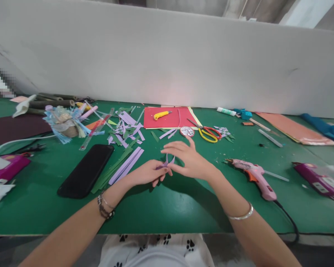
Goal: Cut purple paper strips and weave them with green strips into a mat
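My left hand (153, 171) pinches a light purple paper strip (166, 164) between thumb and fingers, just above the table. Its ends rise in a curved, open shape. Over the strip is my right hand (189, 157), fingers spread apart and thumb close to the left fingertips. Whether that thumb touches the paper I cannot tell. To the left of my hands lie long purple strips (126, 165) and green strips (111, 171), side by side.
A black phone (86, 170) lies left, a pink glue gun (253, 176) right. Farther back are scissors (207, 132), a yellow cutter (161, 115) on red paper (153, 120), a round tin (187, 131) and paper scraps (126, 126). A white partition (167, 59) stands behind.
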`<action>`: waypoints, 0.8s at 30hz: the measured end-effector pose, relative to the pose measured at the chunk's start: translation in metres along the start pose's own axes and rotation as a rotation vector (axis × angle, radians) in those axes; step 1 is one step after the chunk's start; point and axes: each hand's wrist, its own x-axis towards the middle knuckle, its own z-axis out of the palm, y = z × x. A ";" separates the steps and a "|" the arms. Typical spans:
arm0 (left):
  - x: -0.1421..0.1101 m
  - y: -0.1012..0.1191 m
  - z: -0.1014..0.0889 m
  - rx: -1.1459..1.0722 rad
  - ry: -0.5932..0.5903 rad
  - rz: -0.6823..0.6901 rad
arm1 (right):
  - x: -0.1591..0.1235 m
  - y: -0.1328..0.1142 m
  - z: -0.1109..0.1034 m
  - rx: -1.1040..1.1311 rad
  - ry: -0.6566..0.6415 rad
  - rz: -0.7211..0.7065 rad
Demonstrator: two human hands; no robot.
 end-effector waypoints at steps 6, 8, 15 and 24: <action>-0.003 0.003 -0.006 0.074 0.079 0.034 | 0.000 -0.004 0.005 0.045 -0.150 0.036; -0.004 0.004 -0.009 0.054 0.082 0.032 | 0.000 0.000 0.007 0.045 -0.152 0.076; -0.004 0.005 -0.013 0.029 0.185 0.067 | -0.002 0.008 0.011 0.267 -0.242 0.116; -0.002 0.004 -0.014 0.146 0.403 0.174 | -0.002 0.007 0.012 0.513 -0.186 0.306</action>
